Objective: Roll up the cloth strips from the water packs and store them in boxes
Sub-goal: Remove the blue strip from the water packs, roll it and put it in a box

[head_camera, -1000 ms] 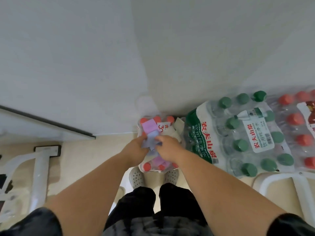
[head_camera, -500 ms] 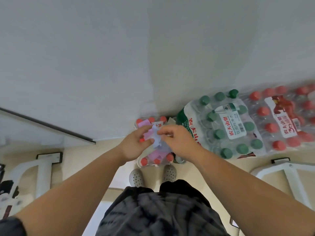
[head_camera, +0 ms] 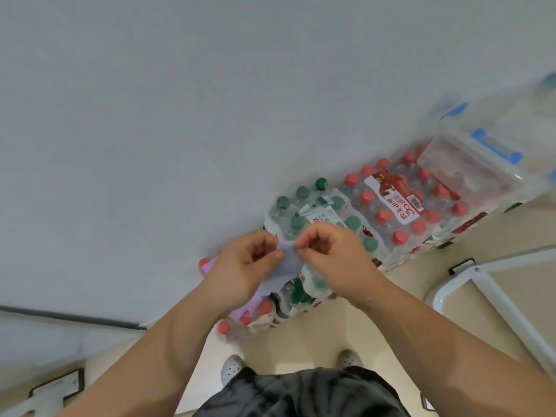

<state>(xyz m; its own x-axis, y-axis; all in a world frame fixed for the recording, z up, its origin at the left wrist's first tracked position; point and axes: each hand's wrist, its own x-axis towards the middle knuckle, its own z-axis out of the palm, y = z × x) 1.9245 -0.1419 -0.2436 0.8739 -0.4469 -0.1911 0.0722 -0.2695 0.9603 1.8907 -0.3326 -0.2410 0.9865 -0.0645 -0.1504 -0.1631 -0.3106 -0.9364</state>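
Metal frame, white with a black foot [head_camera: 57, 389]: sitting at the lower left of the frame, on the beige floor.
Small shrink-wrapped pack of red-capped bottles [head_camera: 258, 322]: lying low and centre against the white wall, carrying pink cloth strips [head_camera: 243, 310] on top.
Left hand [head_camera: 243, 266]: pinching the left edge of a pale lavender cloth strip [head_camera: 287, 264] between thumb and curled fingers.
Pale lavender cloth strip: being held up at centre frame between both hands, above the packs, its loose end hanging down and left.
Right hand [head_camera: 334, 254]: pinching the strip's right edge with curled fingertips, just beside the left hand.
Shrink-wrapped pack of green-capped bottles [head_camera: 331, 206]: lying behind the right hand.
Shrink-wrapped pack of red-capped bottles [head_camera: 391, 200]: sitting just right of the green-capped pack.
Clear plastic box with blue latches [head_camera: 469, 164]: sitting at the upper right, on the red-capped pack's far end.
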